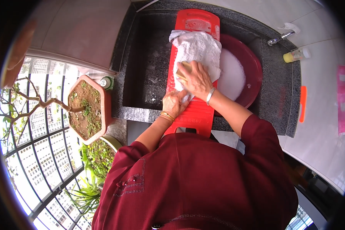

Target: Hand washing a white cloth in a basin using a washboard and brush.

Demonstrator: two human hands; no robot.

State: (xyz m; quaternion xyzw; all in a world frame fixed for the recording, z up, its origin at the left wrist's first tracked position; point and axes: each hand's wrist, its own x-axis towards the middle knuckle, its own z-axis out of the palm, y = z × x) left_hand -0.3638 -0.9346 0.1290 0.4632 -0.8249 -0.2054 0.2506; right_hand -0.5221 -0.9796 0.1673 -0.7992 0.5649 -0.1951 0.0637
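Note:
A red plastic washboard (197, 126) lies lengthwise across the dark stone sink, its near end against my body. A wet white towel (199, 46) is spread over its ridges, with a folded corner at the far left. My left hand (174, 104) grips the towel's near end and presses it on the board. In my right hand (197, 82) is a tan block (184, 70), either a scrubbing brush or a bar of soap; its underside is hidden against the towel. Right of the board, partly beneath it, sits a maroon basin (254, 77) holding white suds (231, 73).
The stone sink (145, 54) has a raised front rim. A metal tap (281, 38) juts from the wall at the back right, near a yellow bottle (296, 55). An orange-handled tool (302, 104) lies farther right. A hexagonal planter (86, 110) stands left, beside a barred window.

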